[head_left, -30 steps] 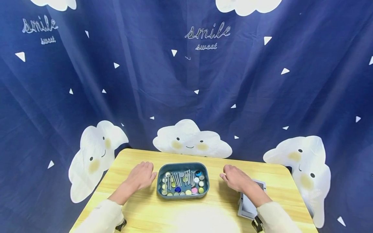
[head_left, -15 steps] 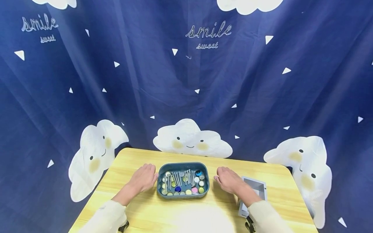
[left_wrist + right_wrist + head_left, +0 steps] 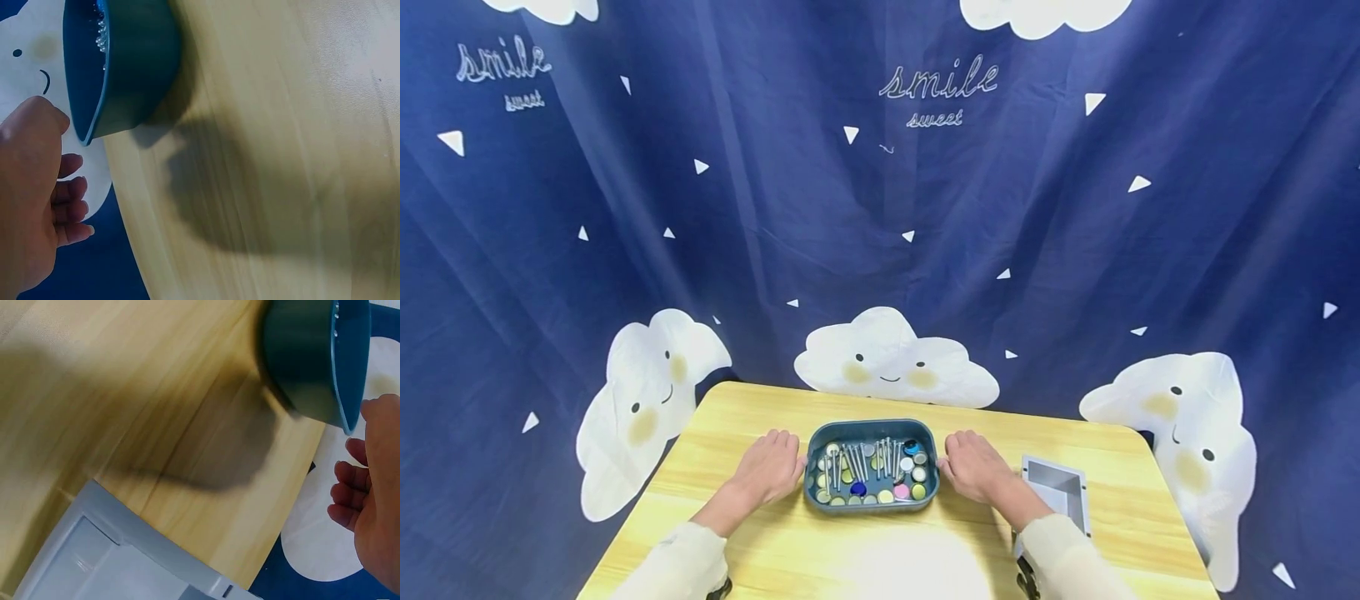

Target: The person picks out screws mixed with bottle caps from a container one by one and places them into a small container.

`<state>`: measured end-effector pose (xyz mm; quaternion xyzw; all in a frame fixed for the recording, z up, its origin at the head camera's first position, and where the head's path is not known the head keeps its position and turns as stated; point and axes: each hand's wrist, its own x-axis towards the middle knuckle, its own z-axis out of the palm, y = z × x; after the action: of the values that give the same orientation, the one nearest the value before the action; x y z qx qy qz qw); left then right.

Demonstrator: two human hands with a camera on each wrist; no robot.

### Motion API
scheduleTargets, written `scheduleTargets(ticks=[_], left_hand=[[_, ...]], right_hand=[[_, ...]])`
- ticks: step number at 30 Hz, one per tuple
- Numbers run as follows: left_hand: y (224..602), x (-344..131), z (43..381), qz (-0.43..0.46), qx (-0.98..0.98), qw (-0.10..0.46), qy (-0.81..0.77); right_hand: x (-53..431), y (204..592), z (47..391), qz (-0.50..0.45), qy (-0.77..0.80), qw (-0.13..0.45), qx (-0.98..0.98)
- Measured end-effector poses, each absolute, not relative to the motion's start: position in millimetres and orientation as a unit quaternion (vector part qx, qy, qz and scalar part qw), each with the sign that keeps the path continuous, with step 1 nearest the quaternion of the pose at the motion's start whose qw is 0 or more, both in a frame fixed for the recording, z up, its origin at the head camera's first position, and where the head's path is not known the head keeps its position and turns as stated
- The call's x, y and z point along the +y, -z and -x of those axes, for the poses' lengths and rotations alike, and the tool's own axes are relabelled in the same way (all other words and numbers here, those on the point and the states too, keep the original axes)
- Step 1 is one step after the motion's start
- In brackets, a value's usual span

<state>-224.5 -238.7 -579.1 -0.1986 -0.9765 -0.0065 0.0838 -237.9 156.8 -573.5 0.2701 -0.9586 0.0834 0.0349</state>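
A dark teal plastic box (image 3: 872, 507) with rounded corners sits on the table, holding long silver nails or screws (image 3: 853, 461) and round coloured caps (image 3: 901, 491). My left hand (image 3: 769, 467) is at its left end, thumb close to the rim, fingers loosely curled. On the opposite end is my right hand (image 3: 976, 465), its thumb right at the rim. In the left wrist view, the left fingers (image 3: 74, 209) stand apart from the box wall. The right fingers (image 3: 350, 490) likewise hang curled below the rim in the right wrist view.
A grey rectangular tray (image 3: 1078, 500) stands on the wooden table (image 3: 760, 400) at the right, partly hidden under the right forearm. Behind the table hangs a blue curtain (image 3: 820, 250) with white clouds. Bright glare covers the table's front middle.
My right hand has moved left, up to the box's right end, uncovering more of the grey tray. My left hand has shifted slightly right toward the box. The box has stayed in place.
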Motion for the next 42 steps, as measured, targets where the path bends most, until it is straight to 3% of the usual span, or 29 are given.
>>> scheduleTargets(ticks=[7,11,15,18,42], left_hand=[[585,-239,221,0.201,-0.975,0.09,0.007],[586,-237,222,0.198,-0.978,0.069,0.003],[587,-236,222,0.194,-0.98,0.05,-0.004],[592,-235,222,0.197,-0.979,0.053,-0.013],[604,-227,223,0.221,-0.972,0.079,-0.031]], right_hand=[[150,584,237,-0.265,-0.084,0.037,-0.96],[147,588,236,-0.272,-0.069,0.061,-0.958],[143,589,237,-0.264,-0.056,0.04,-0.962],[140,590,237,-0.256,-0.045,0.022,-0.965],[136,596,236,-0.275,0.05,0.065,-0.958]])
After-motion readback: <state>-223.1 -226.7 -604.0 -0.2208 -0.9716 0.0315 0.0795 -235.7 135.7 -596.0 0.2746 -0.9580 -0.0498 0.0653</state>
